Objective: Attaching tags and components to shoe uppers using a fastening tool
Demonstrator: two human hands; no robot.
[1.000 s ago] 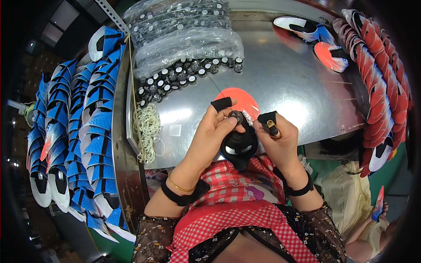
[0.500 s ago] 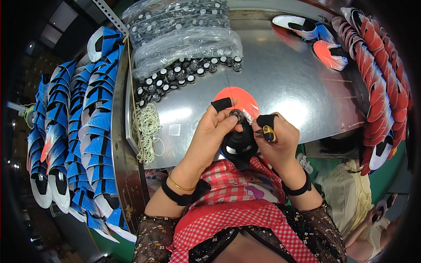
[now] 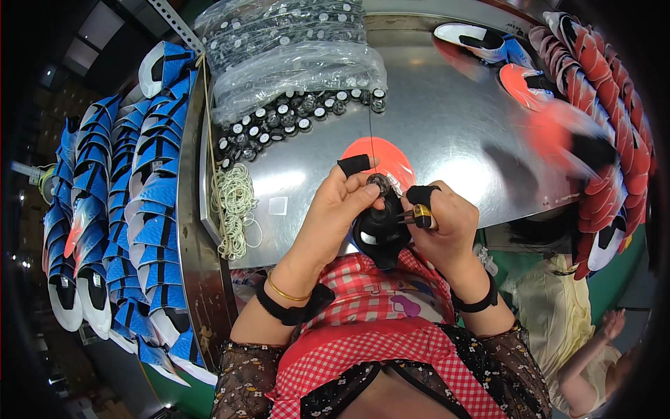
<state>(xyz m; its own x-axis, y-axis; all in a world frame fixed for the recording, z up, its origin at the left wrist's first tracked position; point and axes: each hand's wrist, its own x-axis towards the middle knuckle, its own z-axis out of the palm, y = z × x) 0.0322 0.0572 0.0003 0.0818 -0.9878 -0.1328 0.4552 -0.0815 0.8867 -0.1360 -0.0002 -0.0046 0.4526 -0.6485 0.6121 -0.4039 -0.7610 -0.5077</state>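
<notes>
An orange-toed shoe upper (image 3: 389, 155) with a black collar lies over the table's near edge, in front of my apron. My left hand (image 3: 340, 202), a black sleeve on one finger, pinches a small dark round dial (image 3: 379, 181) over the upper's black part. A thin dark cord (image 3: 372, 133) runs from the hand up toward the far side. My right hand (image 3: 452, 218) is closed round a small yellow-and-black tool (image 3: 423, 216), its thin prongs pointing left at the upper. The prong ends are hard to make out against the black.
Plastic-bagged dials (image 3: 293, 63) and loose dials (image 3: 262, 129) cover the table's far left, above a pale cord bundle (image 3: 236, 199). Blue uppers (image 3: 150, 209) hang at left, red ones (image 3: 614, 105) at right. A blurred upper (image 3: 555, 133) and a co-worker's hand (image 3: 614, 323) are at right.
A blurred red-orange upper has appeared at the right, by the hanging stack. The tool has turned slightly in my right hand, its prongs now pointing left. The co-worker's hand has shifted.
</notes>
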